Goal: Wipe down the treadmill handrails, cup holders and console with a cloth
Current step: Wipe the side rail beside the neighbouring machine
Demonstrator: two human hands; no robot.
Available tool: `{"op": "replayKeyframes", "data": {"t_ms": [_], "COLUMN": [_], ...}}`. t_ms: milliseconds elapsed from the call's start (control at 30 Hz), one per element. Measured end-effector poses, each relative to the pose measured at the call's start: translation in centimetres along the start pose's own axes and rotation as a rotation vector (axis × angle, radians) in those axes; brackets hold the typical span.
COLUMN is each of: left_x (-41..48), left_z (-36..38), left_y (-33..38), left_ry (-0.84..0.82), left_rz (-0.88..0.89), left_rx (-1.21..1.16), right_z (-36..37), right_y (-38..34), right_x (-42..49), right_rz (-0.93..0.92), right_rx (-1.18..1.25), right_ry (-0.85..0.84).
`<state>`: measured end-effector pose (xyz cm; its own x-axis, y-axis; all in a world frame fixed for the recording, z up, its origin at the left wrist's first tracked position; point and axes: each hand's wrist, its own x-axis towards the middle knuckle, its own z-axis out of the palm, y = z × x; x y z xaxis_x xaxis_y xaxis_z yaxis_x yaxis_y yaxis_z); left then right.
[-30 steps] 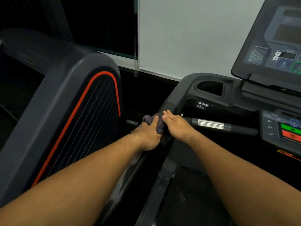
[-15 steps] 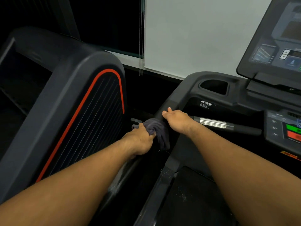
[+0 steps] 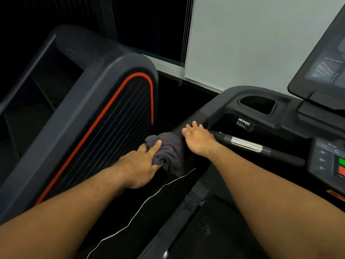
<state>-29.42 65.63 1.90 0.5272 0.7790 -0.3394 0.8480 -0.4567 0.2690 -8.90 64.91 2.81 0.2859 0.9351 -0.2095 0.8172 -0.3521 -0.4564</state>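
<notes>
Where the treadmill's side handrail [image 3: 205, 109] slopes down from the console [image 3: 293, 118], a dark grey cloth [image 3: 169, 148] sits bunched over it. The cloth is soft and thick, like towelling, crumpled into deep folds, with one loose fold hanging below the rail. The left hand [image 3: 141, 165] grips it from the near side: the index finger [image 3: 156, 144] lies straight across the top of the bundle, while the other fingers curl into the folds; the thumb is hidden. The right hand [image 3: 199, 139] rests flat on the rail just beside the cloth, its fingers straight and close together, holding nothing. Beyond it are the cup holder [image 3: 257, 104] and a black grip bar [image 3: 246, 144] with a silver band. A neighbouring machine [image 3: 112, 116] with a red stripe stands to the left.
</notes>
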Motion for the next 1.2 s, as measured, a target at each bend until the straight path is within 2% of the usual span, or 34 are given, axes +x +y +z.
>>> {"op": "replayKeyframes", "data": {"t_ms": [133, 233, 433, 533, 600, 667, 733, 900, 1033, 1200], "left_x": [0.1, 1.8, 4.6, 4.6, 3.5, 1.6, -0.3, -3.3, -2.2, 0.2], "left_z": [0.4, 0.1, -2.1, -1.8, -1.1, -0.5, -0.1, 0.6, 0.0, -0.9], "left_y": [-0.4, 0.3, 0.7, 1.2, 1.2, 0.7, -0.2, -4.0, -3.9, -3.6], "left_ry": [0.075, 0.12, -0.04, -0.018, -0.065, -0.077, -0.076, -0.096, -0.119, -0.148], "left_rz": [-0.146, -0.177, -0.105, -0.03, 0.007, 0.03, 0.073, 0.078, 0.03, 0.039], "left_rx": [-0.061, -0.14, -0.4, -0.365, -0.209, -0.067, -0.025, -0.046, -0.111, -0.323], "right_z": [1.9, 2.7, 3.0, 2.4, 1.9, 1.9, 2.0, 3.5, 5.2, 6.2], "right_y": [-0.7, -0.7, -0.2, -0.3, -0.7, -1.5, -2.4, -5.0, -5.9, -6.0], "right_x": [-1.2, -1.7, -2.1, -1.8, -1.9, -2.2, -2.7, -4.1, -5.3, -6.7], "right_rz": [-0.162, -0.191, -0.155, -0.089, -0.03, 0.01, 0.028, 0.024, 0.028, 0.029], "right_rx": [-0.016, 0.06, 0.17, 0.32, 0.389, 0.389, 0.342, 0.136, 0.169, 0.302], "right_ry": [0.037, 0.058, 0.016, -0.005, 0.001, 0.014, 0.033, 0.017, 0.04, 0.098]}}
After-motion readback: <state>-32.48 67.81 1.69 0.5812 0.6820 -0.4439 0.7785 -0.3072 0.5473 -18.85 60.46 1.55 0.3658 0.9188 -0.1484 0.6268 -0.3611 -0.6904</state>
